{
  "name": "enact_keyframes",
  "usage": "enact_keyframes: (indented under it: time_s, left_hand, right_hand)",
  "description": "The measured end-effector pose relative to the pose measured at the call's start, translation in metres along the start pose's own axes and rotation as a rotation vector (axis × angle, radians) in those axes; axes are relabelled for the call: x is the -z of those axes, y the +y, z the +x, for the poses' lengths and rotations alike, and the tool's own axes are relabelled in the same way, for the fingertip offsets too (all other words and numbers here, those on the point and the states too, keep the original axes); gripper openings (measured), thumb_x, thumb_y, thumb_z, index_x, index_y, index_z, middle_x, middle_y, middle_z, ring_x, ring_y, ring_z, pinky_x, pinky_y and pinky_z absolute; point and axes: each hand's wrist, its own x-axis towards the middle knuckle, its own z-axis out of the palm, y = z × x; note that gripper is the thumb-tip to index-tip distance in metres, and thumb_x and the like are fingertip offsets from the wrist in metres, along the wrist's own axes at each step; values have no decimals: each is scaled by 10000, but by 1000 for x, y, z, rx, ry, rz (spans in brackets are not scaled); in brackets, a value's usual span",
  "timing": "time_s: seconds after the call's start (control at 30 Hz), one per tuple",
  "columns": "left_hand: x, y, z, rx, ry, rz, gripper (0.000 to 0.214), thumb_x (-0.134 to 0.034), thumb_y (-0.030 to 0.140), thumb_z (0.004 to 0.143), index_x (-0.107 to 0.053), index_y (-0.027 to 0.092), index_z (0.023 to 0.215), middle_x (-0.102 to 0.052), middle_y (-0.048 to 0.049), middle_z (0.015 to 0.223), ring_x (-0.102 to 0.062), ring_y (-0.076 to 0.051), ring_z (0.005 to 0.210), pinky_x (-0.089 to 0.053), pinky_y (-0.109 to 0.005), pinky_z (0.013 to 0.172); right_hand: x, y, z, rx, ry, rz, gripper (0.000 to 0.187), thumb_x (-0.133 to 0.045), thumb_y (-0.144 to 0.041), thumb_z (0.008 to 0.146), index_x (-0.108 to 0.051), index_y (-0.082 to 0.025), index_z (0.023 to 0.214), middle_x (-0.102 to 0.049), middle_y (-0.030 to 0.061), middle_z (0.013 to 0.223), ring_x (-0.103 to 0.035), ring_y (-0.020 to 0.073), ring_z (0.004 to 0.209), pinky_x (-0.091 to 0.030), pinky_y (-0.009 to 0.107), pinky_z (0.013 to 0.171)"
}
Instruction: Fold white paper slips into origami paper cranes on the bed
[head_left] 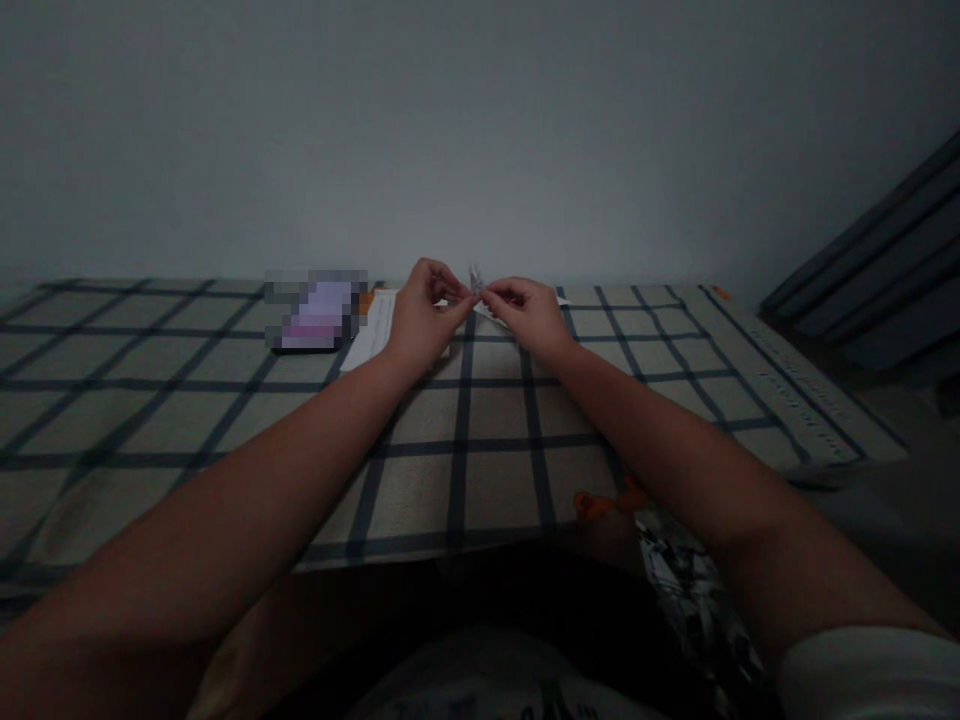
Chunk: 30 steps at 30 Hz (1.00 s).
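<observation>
Just above the white sheet (371,335) on the checked cloth (487,470), the left hand (424,315) and right hand (529,312) meet, the fingers of each pinched on a small pale folded piece (475,281), held clear of the sheet, seemingly so both ends can be worked.

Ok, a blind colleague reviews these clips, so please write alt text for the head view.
The left hand and right hand pinch a small pale item between their fingertips over a checked cloth in dim light. A white sheet lies beneath them.
</observation>
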Motion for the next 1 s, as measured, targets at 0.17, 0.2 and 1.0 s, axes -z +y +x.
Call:
enact_keyframes:
  time_s: [0.17, 0.2, 1.0]
  left_hand:
    - [1, 2, 0, 1, 23, 22, 395, -786, 294, 718, -443, 223, 903, -633, 30, 769, -663, -124, 738, -519, -232, 651]
    - [1, 3, 0, 9, 25, 23, 396, -787, 290, 713, -445, 222, 900, -631, 32, 765, -660, -124, 733, -513, -225, 636]
    - [-1, 13, -5, 179, -4, -249, 286, -646, 415, 816, -456, 247, 949, -713, 6, 789, -733, -183, 825, -574, -330, 767]
  right_hand:
    - [-1, 3, 0, -18, -26, 67, 254, -652, -409, 830, -695, -164, 882, -714, 54, 839, -654, 148, 766, -516, 288, 735]
    - [-1, 3, 0, -14, -24, 69, 242, -653, -396, 830, -691, -163, 884, -713, 54, 840, -654, 148, 766, -516, 287, 734]
    - [6, -5, -3, 304, 27, -219, 372, -487, -438, 959, -724, -191, 811, -716, 59, 835, -650, 164, 812, -514, 308, 772]
